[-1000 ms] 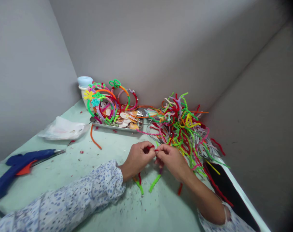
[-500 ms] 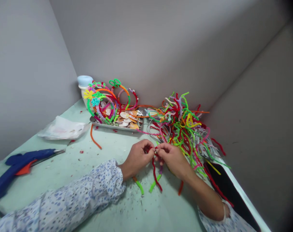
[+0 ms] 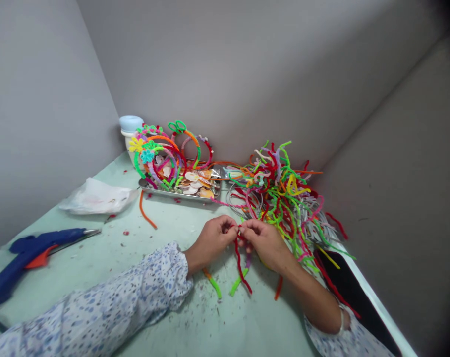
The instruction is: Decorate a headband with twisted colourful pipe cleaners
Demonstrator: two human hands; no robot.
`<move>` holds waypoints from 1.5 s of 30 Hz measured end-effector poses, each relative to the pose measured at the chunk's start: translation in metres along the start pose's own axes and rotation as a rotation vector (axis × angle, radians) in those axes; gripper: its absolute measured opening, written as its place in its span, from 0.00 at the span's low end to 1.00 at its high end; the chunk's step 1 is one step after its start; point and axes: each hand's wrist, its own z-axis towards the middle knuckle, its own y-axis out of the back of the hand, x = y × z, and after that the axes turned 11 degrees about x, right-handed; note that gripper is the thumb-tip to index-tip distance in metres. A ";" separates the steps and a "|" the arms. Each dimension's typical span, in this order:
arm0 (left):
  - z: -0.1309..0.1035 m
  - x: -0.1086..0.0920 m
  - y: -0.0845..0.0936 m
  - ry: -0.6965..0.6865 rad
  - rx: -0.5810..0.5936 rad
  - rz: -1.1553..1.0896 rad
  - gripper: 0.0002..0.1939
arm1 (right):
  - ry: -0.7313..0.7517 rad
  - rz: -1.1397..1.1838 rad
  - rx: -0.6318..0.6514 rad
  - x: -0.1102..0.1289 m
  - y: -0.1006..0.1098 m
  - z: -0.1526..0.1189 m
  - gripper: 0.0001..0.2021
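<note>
Between the fingertips of both hands is a red pipe cleaner (image 3: 240,263), its free end hanging down toward the table. My left hand (image 3: 214,238) pinches it from the left, and my right hand (image 3: 264,240) pinches it close by on the right. Below the hands show the green-and-orange end (image 3: 212,283) of a wrapped piece, a green-and-purple end (image 3: 240,281) and an orange end (image 3: 278,288). The hands hide what these ends join. Just behind my right hand lies a heap of colourful pipe cleaners (image 3: 284,198).
A metal tray (image 3: 173,194) at the back holds shell-like pieces, with several decorated headbands (image 3: 165,158) over it. Behind stands a blue-lidded container (image 3: 131,124). On the left are a plastic bag (image 3: 98,197) and a blue glue gun (image 3: 35,253). A black flat object (image 3: 353,282) lies at the right edge.
Both hands keep their pinch in almost the same place. The hanging end of the red pipe cleaner has swung slightly to the right.
</note>
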 end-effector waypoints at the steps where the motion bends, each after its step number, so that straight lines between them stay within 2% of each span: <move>1: 0.000 0.001 0.000 0.006 0.000 -0.001 0.07 | -0.002 0.008 0.006 -0.001 0.000 0.001 0.07; 9: 0.002 0.006 -0.001 0.029 0.053 -0.054 0.05 | 0.026 0.097 0.098 -0.013 0.003 0.007 0.04; 17: 0.000 0.006 -0.003 0.003 0.049 0.047 0.03 | -0.001 -0.023 -0.020 -0.006 -0.003 0.004 0.01; 30: 0.000 0.014 -0.001 0.020 -0.002 0.157 0.07 | 0.100 0.001 -0.099 -0.022 -0.006 0.006 0.07; 34: -0.001 0.011 -0.001 0.016 -0.015 0.122 0.07 | 0.112 0.001 -0.086 -0.021 -0.007 0.004 0.08; 45: 0.001 0.014 -0.001 0.018 0.063 0.109 0.06 | 0.093 0.000 -0.034 -0.024 -0.005 0.008 0.03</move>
